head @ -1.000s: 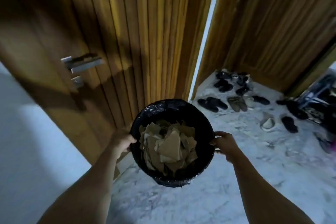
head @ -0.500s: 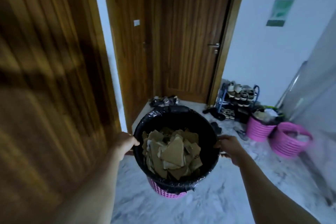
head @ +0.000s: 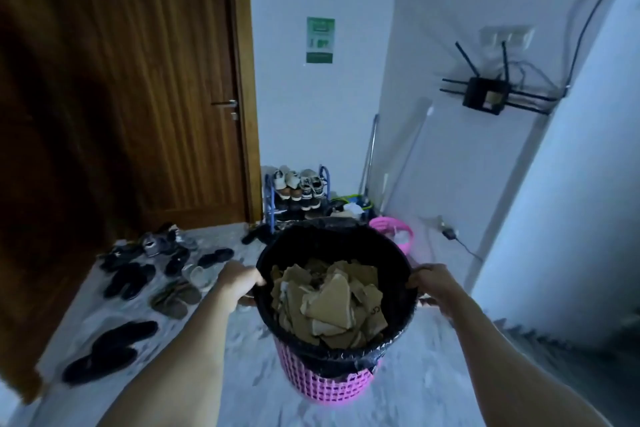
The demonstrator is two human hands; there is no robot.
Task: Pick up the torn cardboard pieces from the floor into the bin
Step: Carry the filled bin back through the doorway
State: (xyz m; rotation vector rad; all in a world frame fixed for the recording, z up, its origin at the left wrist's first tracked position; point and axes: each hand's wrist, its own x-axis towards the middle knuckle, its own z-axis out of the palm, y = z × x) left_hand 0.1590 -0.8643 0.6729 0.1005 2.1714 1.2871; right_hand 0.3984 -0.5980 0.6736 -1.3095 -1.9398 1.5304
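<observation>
A pink lattice bin (head: 325, 383) lined with a black bag is held up in front of me above the marble floor. Several torn brown cardboard pieces (head: 329, 302) fill it. My left hand (head: 239, 279) grips the bin's left rim. On the opposite side, my right hand (head: 433, 282) grips the right rim. No cardboard shows on the floor that I can see.
Several dark sandals and shoes (head: 138, 274) lie scattered on the floor at left by a wooden door (head: 138, 97). A blue shoe rack (head: 294, 194) and another pink basket (head: 394, 236) stand against the far wall. A white wall corner (head: 554, 218) juts in at right.
My view has swung right, from the wooden doors toward the white wall and shoe rack. Both hands have kept their grip on the bin, which travels with me.
</observation>
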